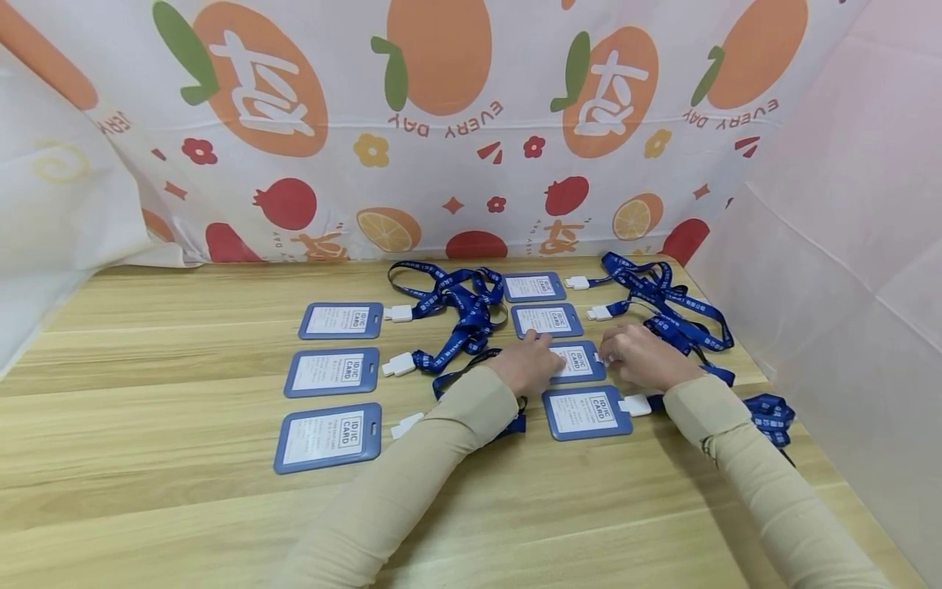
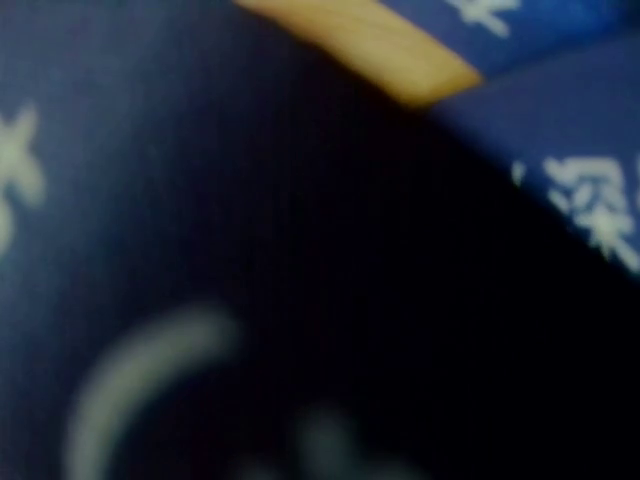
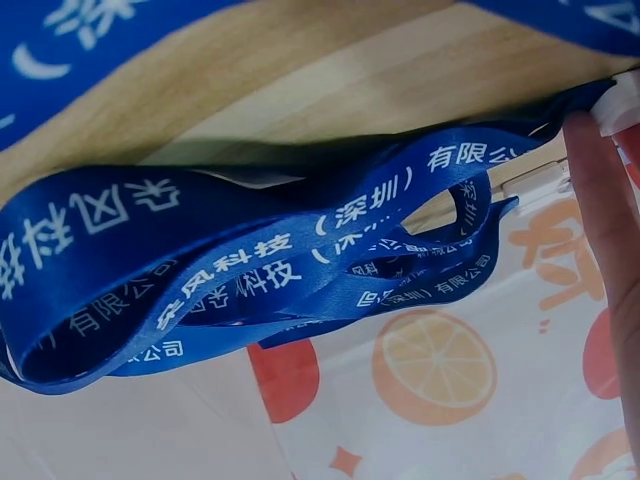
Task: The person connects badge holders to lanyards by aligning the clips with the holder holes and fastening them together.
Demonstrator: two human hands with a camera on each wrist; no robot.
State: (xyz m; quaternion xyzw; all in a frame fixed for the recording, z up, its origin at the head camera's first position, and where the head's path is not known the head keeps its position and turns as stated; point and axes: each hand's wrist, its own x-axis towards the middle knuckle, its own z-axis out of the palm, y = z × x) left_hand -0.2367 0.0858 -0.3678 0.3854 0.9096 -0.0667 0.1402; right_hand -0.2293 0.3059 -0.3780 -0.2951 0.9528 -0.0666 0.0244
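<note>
In the head view, the left hand (image 1: 524,366) touches a card (image 1: 577,361) on the desk (image 1: 184,417); whether it grips, I cannot tell. The right hand (image 1: 642,357) pinches a clip (image 1: 599,357) at that card's slot. The left wrist view shows blurred lanyard (image 2: 560,125); the right, looped lanyard (image 3: 240,260) below a finger.

My left hand (image 1: 526,366) covers one end of the right column's third badge holder (image 1: 580,360); my right hand (image 1: 640,356) hides most of a white clip (image 1: 599,357). My left sleeve (image 1: 456,425) blocks part of a lanyard (image 1: 511,426). In my left wrist view, dark ribbon (image 2: 80,200) is blurred; in my right, an upper strap (image 3: 120,45) is cut off
</note>
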